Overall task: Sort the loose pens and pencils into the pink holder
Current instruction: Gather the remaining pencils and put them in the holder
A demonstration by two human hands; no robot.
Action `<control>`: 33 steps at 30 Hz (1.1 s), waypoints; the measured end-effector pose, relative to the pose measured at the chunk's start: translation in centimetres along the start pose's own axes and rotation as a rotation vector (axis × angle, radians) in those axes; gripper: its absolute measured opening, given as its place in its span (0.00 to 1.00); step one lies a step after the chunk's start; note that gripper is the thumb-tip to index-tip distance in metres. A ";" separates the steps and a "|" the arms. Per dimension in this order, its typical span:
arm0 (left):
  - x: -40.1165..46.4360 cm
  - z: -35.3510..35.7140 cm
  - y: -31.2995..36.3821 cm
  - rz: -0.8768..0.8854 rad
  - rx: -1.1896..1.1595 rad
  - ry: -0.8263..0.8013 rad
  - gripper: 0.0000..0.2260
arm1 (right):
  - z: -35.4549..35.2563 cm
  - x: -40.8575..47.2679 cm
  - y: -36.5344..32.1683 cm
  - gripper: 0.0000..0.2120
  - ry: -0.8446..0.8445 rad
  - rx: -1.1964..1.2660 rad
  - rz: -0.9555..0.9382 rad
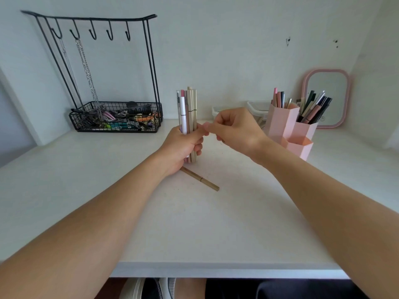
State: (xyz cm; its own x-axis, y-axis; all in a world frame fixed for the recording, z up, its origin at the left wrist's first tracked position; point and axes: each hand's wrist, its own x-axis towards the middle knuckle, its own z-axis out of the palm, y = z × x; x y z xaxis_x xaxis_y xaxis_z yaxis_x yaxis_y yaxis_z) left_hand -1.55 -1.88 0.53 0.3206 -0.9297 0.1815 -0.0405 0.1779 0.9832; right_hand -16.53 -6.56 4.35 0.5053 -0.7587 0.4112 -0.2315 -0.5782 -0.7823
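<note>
Far left on our white desk point(64, 180) stands the black wire rack point(116, 117), chains hanging from its hooks, clips heaped in its basket. Moving in, our left hand point(183, 145) is clenched around a bundle of pens point(187, 108), held upright above the desk. Just below it, one loose tan pencil point(200, 179) lies slanted on the surface. Our right hand point(235, 128) sits just beside the bundle, fingers curled, fingertips at the left thumb; we cannot tell whether it grips anything. Further right, the pink holder point(289, 128) is already stuffed with pens, a pink mirror point(326, 98) behind it
</note>
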 end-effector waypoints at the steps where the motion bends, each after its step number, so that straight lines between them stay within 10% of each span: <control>1: 0.0 0.0 0.1 0.001 -0.034 0.032 0.12 | -0.1 -0.2 -0.2 0.15 -0.062 -0.036 0.009; 6: 0.2 -0.4 0.5 -0.055 -0.079 0.163 0.17 | 1.4 -1.5 -0.5 0.15 -0.476 -0.320 0.049; 18: 0.3 -0.9 1.1 -0.028 -0.255 0.231 0.18 | 0.1 -0.4 1.2 0.15 -0.549 -0.589 0.046; 33: -0.7 -0.1 0.8 0.026 -0.125 0.020 0.15 | -0.7 0.6 0.8 0.10 -0.238 0.206 0.005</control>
State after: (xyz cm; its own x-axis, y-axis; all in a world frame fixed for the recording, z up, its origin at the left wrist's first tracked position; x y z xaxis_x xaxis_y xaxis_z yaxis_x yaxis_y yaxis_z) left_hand -1.69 -1.09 1.21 0.3397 -0.9178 0.2057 0.0690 0.2424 0.9677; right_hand -16.99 -7.65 4.33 0.6909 -0.6556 0.3048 -0.0737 -0.4832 -0.8724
